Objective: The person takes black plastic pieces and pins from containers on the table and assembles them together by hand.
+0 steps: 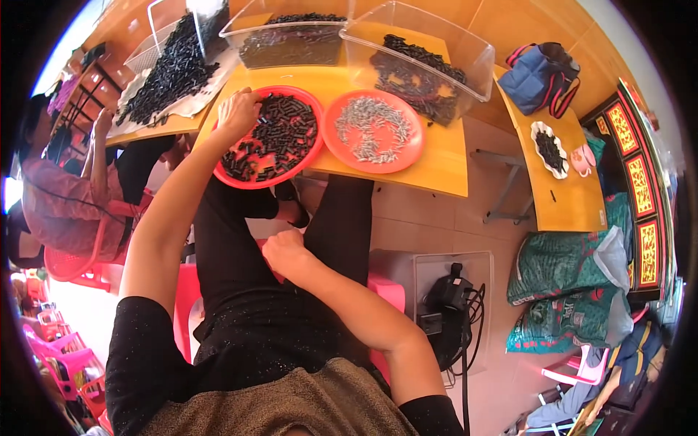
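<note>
My left hand (240, 114) is at the upper left rim of a round red tray (318, 122), its fingers bent and drawn together; what they hold, if anything, is hidden. In this tray lie many short black tube-like pieces (285, 131). Over my lap, apart from the table, my right hand (286, 253) is closed in a fist, and its inside cannot be seen. Right of the red tray sits an orange-red round tray (416, 149) with small silvery pieces (369, 123) spread in a rough ring.
Clear plastic bins (465, 69) with black pieces stand at the back of the yellow table (443, 163). A black heap (174, 73) lies at left, near a seated person (73, 189). At right are a side table (574, 200), a blue bag (539, 76) and green sacks (560, 269).
</note>
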Demonstrator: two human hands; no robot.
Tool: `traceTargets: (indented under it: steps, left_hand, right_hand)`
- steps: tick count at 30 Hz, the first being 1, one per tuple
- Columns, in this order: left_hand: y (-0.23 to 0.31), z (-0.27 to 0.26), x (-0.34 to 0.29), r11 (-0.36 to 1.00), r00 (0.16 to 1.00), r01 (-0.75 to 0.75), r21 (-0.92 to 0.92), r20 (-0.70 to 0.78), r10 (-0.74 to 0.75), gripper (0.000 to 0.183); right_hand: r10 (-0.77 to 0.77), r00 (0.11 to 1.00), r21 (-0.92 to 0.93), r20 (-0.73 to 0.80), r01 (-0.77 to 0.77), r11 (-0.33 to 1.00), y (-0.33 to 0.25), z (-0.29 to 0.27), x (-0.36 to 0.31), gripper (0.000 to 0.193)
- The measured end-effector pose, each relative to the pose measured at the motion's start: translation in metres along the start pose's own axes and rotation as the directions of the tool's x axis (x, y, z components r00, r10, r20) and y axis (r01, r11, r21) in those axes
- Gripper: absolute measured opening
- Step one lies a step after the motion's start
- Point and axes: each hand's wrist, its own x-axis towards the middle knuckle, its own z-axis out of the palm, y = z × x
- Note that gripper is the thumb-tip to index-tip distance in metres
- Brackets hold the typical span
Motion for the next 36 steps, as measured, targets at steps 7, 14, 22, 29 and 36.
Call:
traceTargets:
  steps: [7,14,22,29,36]
  left_hand:
    - [0.005,0.001,0.031,0.994,0.962,0.106,0.013,0.252,-0.106,0.024]
    - [-0.034,0.003,0.024,1.0,0.962,0.014,0.026,0.273,-0.021,0.012]
    - [-0.039,-0.052,-0.003,0.97,0.938,0.056,-0.235,0.345,0.03,0.021]
    - [-0.023,-0.066,-0.01,0.872,0.933,0.225,-0.436,0.354,-0.064,0.028]
    - [-0.01,-0.082,-0.02,0.787,0.92,0.315,-0.53,0.374,-0.116,0.022]
  right_hand:
    - [0.005,0.996,0.025,-0.084,-0.003,1.0,0.005,-0.001,-0.005,0.016]
    - [-0.007,0.998,0.057,0.068,0.003,0.998,0.0,-0.027,-0.003,0.035]
    - [-0.014,0.998,0.015,0.063,0.013,1.0,-0.005,-0.018,0.0,0.038]
    - [-0.044,0.998,-0.008,0.041,0.045,0.999,-0.003,-0.016,-0.004,0.044]
    - [-0.077,0.997,-0.038,-0.018,0.076,0.996,0.005,-0.021,-0.007,0.017]
